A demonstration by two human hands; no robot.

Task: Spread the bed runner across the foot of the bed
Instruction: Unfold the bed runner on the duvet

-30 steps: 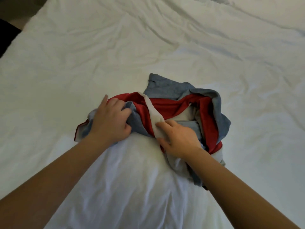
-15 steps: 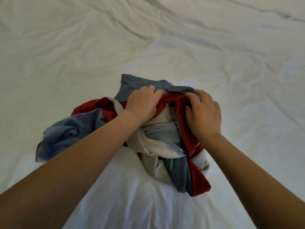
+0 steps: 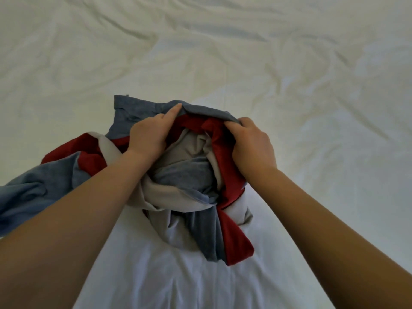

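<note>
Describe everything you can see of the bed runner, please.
The bed runner is soft cloth in grey-blue, red and pale grey bands, bunched in a crumpled heap, not spread. It lies on the wrinkled white sheet, one end trailing to the left. The left hand and the right hand grip its far blue and red folds.

White sheet [image 3: 289, 63] filling the whole view, rumpled with long soft creases across the far part, smoother and brighter white in the near middle, faint bluish shading toward the right side
</note>
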